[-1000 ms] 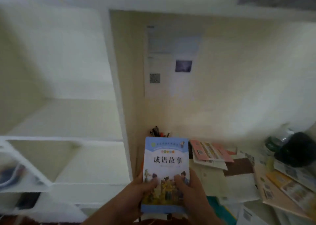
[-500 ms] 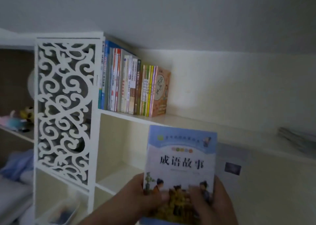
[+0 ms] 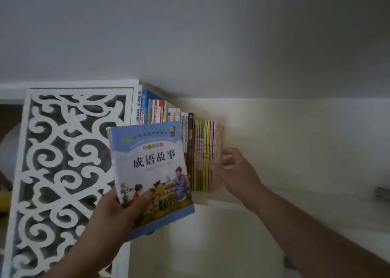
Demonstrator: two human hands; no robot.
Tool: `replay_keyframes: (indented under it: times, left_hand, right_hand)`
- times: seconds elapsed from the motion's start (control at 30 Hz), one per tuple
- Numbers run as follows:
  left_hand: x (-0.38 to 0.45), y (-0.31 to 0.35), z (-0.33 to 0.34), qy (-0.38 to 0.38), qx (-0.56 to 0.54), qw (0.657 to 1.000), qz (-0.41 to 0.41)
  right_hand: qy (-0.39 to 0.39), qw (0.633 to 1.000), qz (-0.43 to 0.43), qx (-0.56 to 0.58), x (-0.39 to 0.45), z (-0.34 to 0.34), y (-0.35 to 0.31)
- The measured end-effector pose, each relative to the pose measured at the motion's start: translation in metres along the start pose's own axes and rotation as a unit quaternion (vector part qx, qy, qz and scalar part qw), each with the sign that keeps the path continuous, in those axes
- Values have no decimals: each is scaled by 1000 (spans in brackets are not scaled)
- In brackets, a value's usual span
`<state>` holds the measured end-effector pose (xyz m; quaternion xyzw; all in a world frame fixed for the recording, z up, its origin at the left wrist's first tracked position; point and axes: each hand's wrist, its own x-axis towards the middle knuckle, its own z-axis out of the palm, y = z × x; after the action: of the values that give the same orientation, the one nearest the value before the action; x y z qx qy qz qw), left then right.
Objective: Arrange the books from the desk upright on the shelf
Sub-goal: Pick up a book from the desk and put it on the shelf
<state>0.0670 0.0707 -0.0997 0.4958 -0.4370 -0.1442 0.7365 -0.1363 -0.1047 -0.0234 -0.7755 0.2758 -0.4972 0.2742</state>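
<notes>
The left hand grips the blue storybook at about seven o'clock of the shelved row (held short of the shelf). The right hand, fingers loosely spread, touches the pink end book. Shelving is underway; next, stand it upright at the row's three o'clock end.

The blue-bordered storybook bears the large black title 成语故事 across its cover, while the spines of the shelved books behind it carry print too blurred to read.
</notes>
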Motion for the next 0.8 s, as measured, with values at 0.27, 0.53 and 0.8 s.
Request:
replay_keyframes:
  times: [0.27, 0.53, 0.8]
  left_hand:
    - [48, -18, -25, 40, 43, 998, 7]
    - [41, -19, -7, 22, 45, 999, 22]
    - [46, 4, 96, 18, 111, 984, 138]
  right_hand:
    - [-31, 997, -46, -54, 56, 30, 23]
    - [-57, 997, -30, -49, 62, 9, 33]
    - [31, 997, -3, -66, 48, -23, 49]
